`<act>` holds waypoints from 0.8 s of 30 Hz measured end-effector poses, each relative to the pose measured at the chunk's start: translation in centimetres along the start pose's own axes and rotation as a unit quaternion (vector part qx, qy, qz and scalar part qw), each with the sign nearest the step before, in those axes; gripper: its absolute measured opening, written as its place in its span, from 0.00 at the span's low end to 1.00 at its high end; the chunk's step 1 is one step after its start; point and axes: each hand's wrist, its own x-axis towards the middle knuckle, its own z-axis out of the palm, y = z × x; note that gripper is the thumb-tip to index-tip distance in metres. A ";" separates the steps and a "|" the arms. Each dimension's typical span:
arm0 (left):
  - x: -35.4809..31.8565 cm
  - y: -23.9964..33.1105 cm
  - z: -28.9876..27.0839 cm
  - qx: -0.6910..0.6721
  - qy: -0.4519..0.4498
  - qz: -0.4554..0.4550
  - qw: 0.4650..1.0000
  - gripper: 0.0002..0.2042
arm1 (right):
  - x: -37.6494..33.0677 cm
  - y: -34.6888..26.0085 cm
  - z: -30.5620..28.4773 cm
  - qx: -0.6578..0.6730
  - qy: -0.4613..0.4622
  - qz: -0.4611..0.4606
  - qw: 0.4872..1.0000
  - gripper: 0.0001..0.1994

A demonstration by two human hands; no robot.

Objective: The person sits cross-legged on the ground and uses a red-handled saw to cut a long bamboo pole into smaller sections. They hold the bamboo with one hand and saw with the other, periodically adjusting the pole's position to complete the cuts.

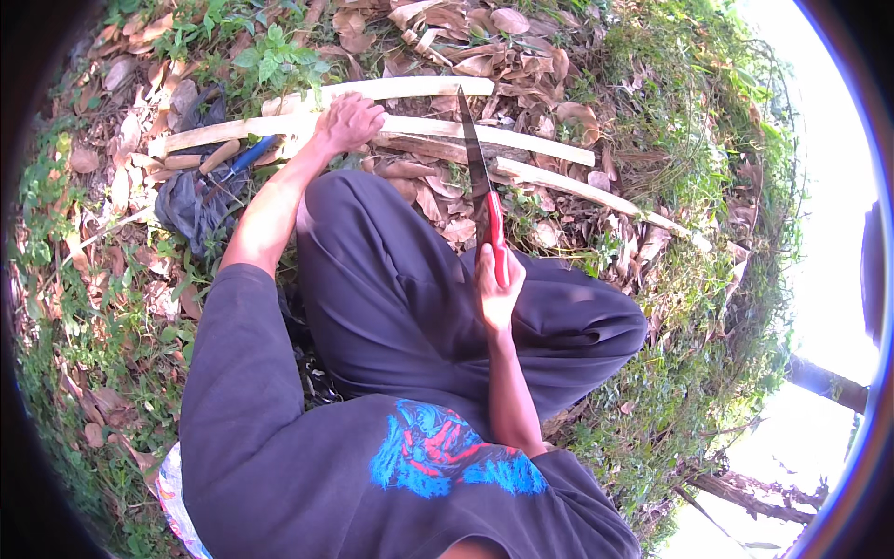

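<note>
My right hand grips a handsaw by its red handle, the dark blade pointing away from me. The blade lies across a long pale wooden strip in the picture, its tip near the end of a second strip farther off. Whether the teeth touch the wood, I cannot tell. My left hand is closed over the nearer of these two strips, left of the saw; its fingertips are partly hidden. A third strip slopes down to the right, beyond my bent knee.
Left of my forearm, a black plastic bag lies with a blue-handled tool and a wooden-handled tool. Dry leaves and green weeds cover the ground. A dark branch stands at the far right.
</note>
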 end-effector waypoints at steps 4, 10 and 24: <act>0.4 0.5 -1.0 0.012 -0.132 -0.055 0.990 0.11 | -0.9 -1.0 0.6 -0.010 -0.009 0.016 1.000 0.12; 0.5 1.6 -2.5 0.003 -0.161 -0.065 0.985 0.12 | -2.4 -1.8 -0.5 0.021 -0.006 0.047 0.999 0.12; -0.1 -0.2 -0.1 0.020 -0.034 0.004 0.999 0.11 | -4.0 -3.6 -0.5 -0.007 0.011 0.054 0.998 0.11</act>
